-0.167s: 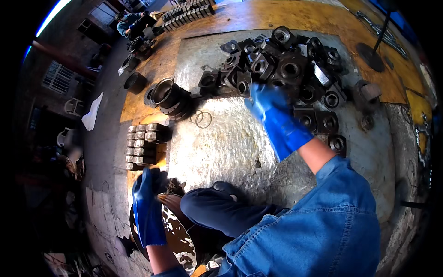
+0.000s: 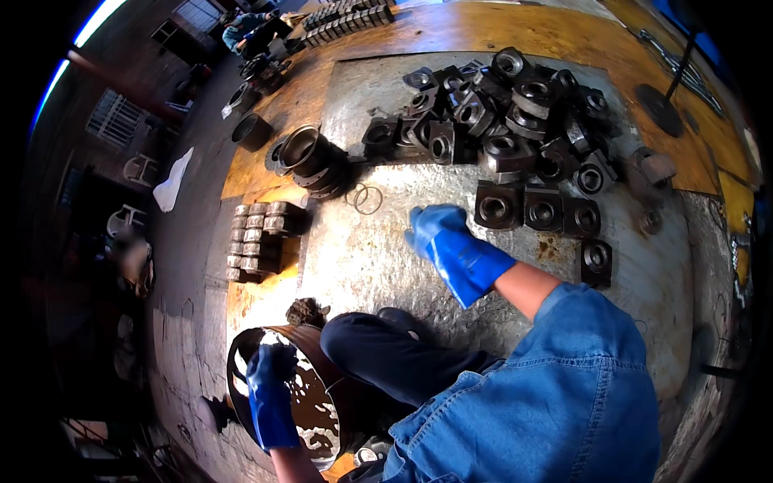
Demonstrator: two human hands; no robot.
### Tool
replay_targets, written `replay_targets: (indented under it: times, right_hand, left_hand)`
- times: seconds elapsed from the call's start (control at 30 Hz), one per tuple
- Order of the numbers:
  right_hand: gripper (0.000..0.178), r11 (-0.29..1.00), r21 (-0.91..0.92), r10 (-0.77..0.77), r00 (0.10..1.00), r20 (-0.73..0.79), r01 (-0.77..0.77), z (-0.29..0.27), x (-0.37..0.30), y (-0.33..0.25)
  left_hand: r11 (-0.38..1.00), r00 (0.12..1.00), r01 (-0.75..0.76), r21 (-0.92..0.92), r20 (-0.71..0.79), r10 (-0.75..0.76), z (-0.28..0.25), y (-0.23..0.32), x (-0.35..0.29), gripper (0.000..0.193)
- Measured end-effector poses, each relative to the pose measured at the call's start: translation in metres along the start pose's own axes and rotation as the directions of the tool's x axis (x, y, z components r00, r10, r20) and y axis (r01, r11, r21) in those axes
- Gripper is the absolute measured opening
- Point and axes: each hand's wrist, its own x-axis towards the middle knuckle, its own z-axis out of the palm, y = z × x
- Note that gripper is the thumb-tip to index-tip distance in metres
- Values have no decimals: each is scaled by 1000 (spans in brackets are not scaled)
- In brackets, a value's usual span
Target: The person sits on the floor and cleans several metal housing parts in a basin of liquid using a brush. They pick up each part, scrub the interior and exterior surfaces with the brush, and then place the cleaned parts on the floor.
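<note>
My left hand (image 2: pixel 270 394), in a blue rubber glove, reaches over the mouth of a round metal drum (image 2: pixel 233 362) at lower left. Its fingers are closed around a dark shape that I cannot make out. White patches show on the dark contents of the drum. My right hand (image 2: pixel 439 229), gloved too, hovers above the metal plate (image 2: pixel 370 266) with its fingers apart and nothing visible in them. Just right of it, dark metal blocks with round holes stand in a short row, the nearest block (image 2: pixel 498 206) close to my glove. A heap of similar blocks (image 2: pixel 507 153) lies beyond.
Small metal pieces (image 2: pixel 258 241) are stacked at left, near a dark rag (image 2: pixel 306 311). Flanged metal cylinders (image 2: pixel 310 157) and thin rings (image 2: pixel 368 200) lie farther back. A rod on a round base (image 2: pixel 660 111) stands at far right. Another person (image 2: pixel 245 32) sits far left.
My right hand has drawn back from the heap toward me and left, uncovering a block in the row. My left hand has lowered over the drum. The view has shifted slightly.
</note>
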Motion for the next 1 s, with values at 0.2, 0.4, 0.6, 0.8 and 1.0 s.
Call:
replay_targets:
  times: [0.2, 0.4, 0.6, 0.8, 1.0]
  right_hand:
    - [53, 787, 616, -218, 944, 247, 20, -108, 47, -90]
    - [66, 702, 649, -416, 908, 39, 294, -170, 35, -179]
    - [63, 588, 742, -652, 732, 198, 323, -203, 0, -278]
    - [73, 425, 848, -840, 488, 238, 318, -184, -2, -396]
    - [85, 465, 866, -737, 623, 264, 184, -151, 73, -526]
  left_hand:
    - [834, 892, 299, -464, -175, -417, -92, -170, -90, 48]
    - [672, 822, 234, -702, -226, -522, -110, -213, -176, 42]
    - [603, 765, 251, -757, -227, -603, -116, -250, -209, 51]
    - [543, 772, 119, -831, -266, -577, -124, -285, -200, 50]
    - [466, 787, 72, -882, -237, -569, -127, -282, -144, 43]
